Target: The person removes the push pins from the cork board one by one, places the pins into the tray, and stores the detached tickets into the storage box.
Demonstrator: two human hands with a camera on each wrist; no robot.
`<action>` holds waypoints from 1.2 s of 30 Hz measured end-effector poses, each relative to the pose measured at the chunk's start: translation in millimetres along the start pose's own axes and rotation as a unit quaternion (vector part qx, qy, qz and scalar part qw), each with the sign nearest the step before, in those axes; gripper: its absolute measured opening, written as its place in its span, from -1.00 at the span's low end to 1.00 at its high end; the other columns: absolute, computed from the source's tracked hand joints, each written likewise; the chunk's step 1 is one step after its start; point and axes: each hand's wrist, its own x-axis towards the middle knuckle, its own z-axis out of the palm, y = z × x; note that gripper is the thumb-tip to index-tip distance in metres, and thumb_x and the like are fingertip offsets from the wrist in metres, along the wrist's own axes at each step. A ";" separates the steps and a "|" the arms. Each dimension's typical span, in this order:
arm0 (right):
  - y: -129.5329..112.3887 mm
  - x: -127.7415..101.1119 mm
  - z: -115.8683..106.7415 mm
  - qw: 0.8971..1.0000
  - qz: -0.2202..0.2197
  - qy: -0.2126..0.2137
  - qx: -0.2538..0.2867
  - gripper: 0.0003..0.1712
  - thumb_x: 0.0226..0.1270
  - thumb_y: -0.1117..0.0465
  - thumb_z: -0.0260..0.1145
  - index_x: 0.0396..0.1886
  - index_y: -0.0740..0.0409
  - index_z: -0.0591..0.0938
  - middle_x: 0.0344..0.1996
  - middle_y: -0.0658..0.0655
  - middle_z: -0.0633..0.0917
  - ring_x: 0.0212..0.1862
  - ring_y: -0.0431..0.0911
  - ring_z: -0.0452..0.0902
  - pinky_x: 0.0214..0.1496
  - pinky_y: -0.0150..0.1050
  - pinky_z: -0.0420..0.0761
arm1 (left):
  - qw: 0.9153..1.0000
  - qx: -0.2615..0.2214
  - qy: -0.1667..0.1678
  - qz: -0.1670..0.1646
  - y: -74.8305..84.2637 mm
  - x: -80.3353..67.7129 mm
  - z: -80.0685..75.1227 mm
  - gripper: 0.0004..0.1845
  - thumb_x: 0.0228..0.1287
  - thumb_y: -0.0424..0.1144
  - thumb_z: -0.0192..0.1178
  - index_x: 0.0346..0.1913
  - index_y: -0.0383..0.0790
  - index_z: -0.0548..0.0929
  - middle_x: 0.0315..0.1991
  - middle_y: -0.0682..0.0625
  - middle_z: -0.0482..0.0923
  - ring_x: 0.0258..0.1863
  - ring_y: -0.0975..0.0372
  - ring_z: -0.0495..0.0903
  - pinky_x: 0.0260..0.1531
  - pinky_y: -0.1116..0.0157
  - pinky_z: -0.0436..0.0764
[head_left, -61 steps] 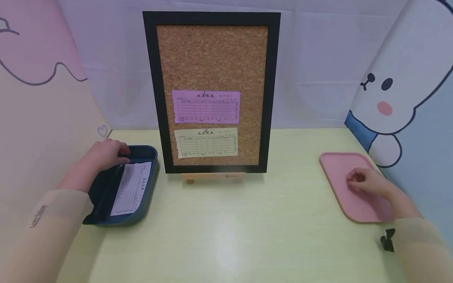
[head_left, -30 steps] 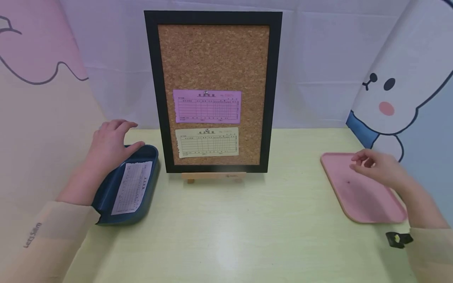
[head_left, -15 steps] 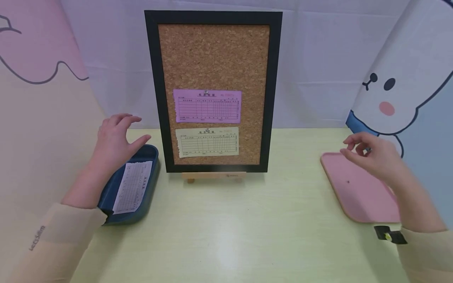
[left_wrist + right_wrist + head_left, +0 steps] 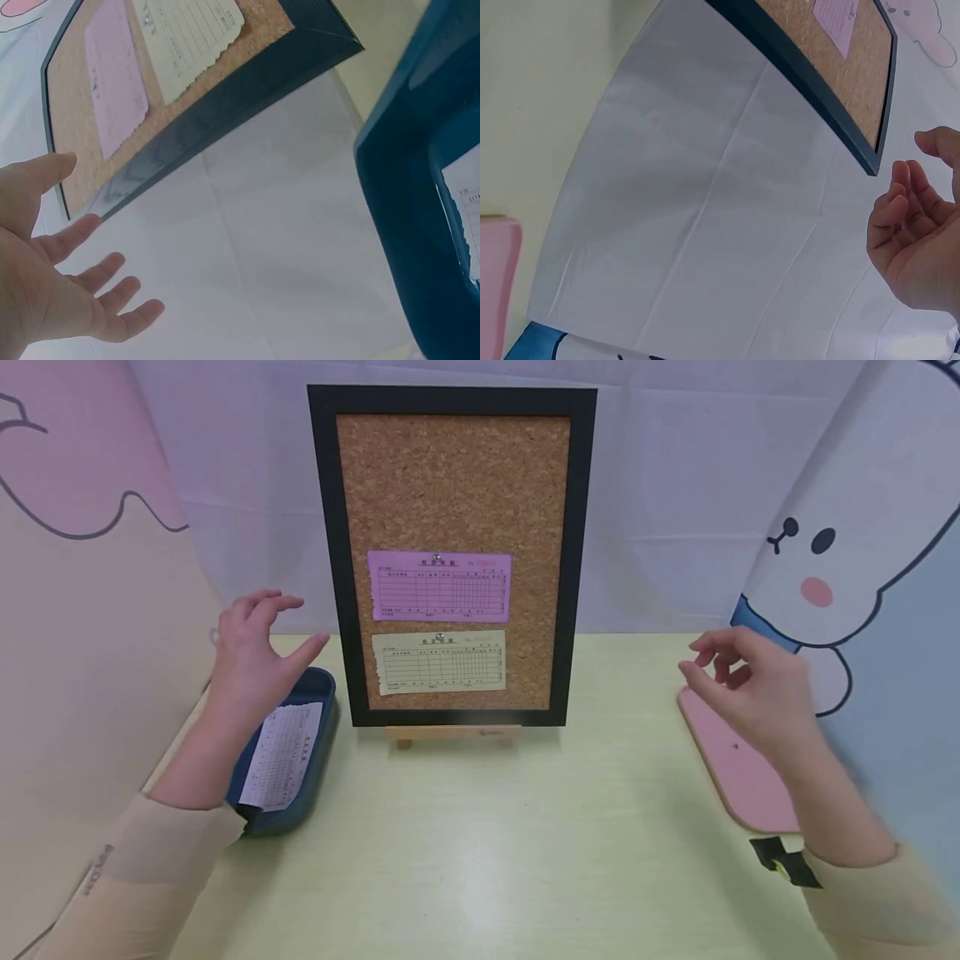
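Note:
A framed cork board (image 4: pixel 450 485) stands on a small wooden stand. Pinned to it are a purple receipt slip (image 4: pixel 442 602) and, below, a pale yellow one (image 4: pixel 465 675). My left hand (image 4: pixel 251 652) is raised over the far end of a dark blue tray (image 4: pixel 324 727), thumb and fingers spread, holding nothing. A white printed slip (image 4: pixel 281 756) lies in that tray. Over the far left part of a pink tray (image 4: pixel 750 785) hovers my right hand (image 4: pixel 757 693), its fingers loosely bent. The right wrist view shows a gap between thumb and fingertips, with nothing in it.
One tiny dark speck (image 4: pixel 736 746) lies on the pink tray. The wooden stand (image 4: pixel 450 732) juts forward under the board on the pale table (image 4: pixel 480 860). A white cloth (image 4: pixel 660 510) hangs behind, with printed cartoon panels at both sides.
My left hand has risen from the blue tray and opened, drifting right. My right hand has lifted off the pink tray and moved left and up, uncovering the speck.

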 end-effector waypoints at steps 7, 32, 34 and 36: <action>-24.9 1.9 15.1 0.997 -0.012 0.047 0.055 -0.70 0.03 0.38 0.45 -0.19 0.25 0.62 -0.43 -0.07 0.57 -0.41 -0.32 0.38 -0.34 -0.65 0.41 | 0.999 -0.040 0.021 -0.007 12.3 -0.6 4.7 -0.41 0.22 0.02 0.24 0.24 -0.19 0.43 0.38 -0.15 0.13 0.39 0.00 0.02 0.23 -0.15 0.22; -63.7 33.3 76.9 0.958 -0.105 0.099 0.248 -0.78 0.02 0.52 0.38 -0.29 0.46 0.58 -0.38 0.24 0.63 -0.35 -0.24 0.50 -0.29 -0.48 0.58 | 0.993 -0.114 0.021 -0.026 37.1 13.5 39.1 -0.35 0.20 0.05 0.24 0.30 -0.13 0.35 0.44 -0.07 -0.02 0.42 0.08 -0.07 0.34 -0.01 0.15; -63.8 38.0 82.7 0.957 -0.119 0.099 0.247 -0.79 0.02 0.51 0.38 -0.30 0.46 0.58 -0.38 0.25 0.64 -0.36 -0.25 0.50 -0.31 -0.48 0.58 | 0.992 -0.118 0.023 -0.023 37.8 16.2 42.4 -0.36 0.21 0.03 0.24 0.29 -0.13 0.35 0.44 -0.07 -0.02 0.42 0.08 -0.07 0.33 0.00 0.16; -64.2 42.7 88.2 0.956 -0.127 0.095 0.245 -0.80 0.04 0.50 0.38 -0.30 0.45 0.58 -0.38 0.25 0.64 -0.35 -0.26 0.50 -0.32 -0.48 0.58 | 0.992 -0.125 0.024 -0.020 38.4 18.6 45.0 -0.36 0.21 0.03 0.24 0.28 -0.14 0.34 0.44 -0.07 -0.04 0.42 0.08 -0.09 0.33 -0.01 0.15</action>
